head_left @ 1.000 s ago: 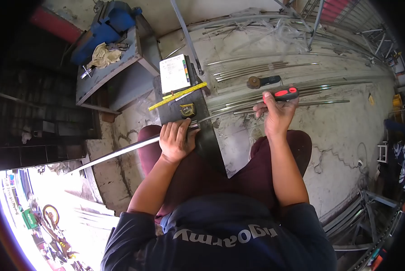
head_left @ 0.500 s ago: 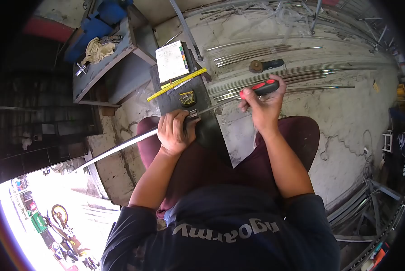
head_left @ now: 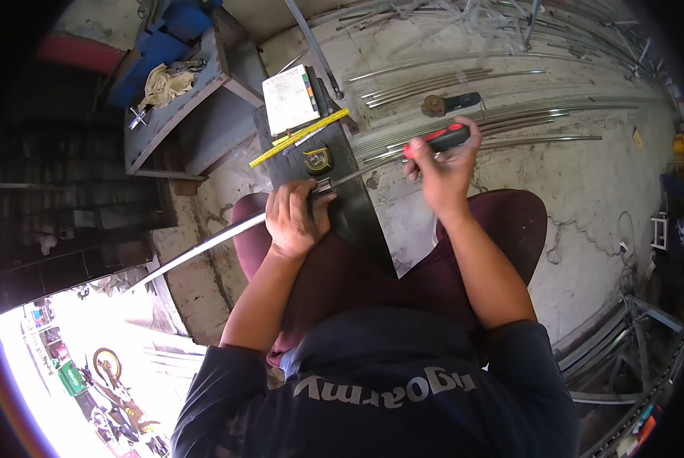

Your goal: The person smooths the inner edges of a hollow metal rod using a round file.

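My left hand (head_left: 295,219) is wrapped round a long shiny metal bar (head_left: 204,246) near its end, above a dark bench (head_left: 361,229). In my right hand (head_left: 443,172) is a screwdriver (head_left: 438,140) with a red and black handle, its shaft pointing left to the bar's end. Just beyond my left hand lies a black and yellow tape measure (head_left: 317,159). A yellow folding ruler (head_left: 300,137) rests across the bench beside an open notebook (head_left: 288,103).
An angle grinder (head_left: 450,104) and many thin metal rods (head_left: 502,118) lie on the concrete floor. A metal table (head_left: 180,114) with a cloth (head_left: 162,85) stands at the upper left. Metal frames (head_left: 632,359) are at the lower right.
The screwdriver and my right hand have shifted slightly left and are tilted a little differently. My left hand still grips the bar. The view has shifted slightly.
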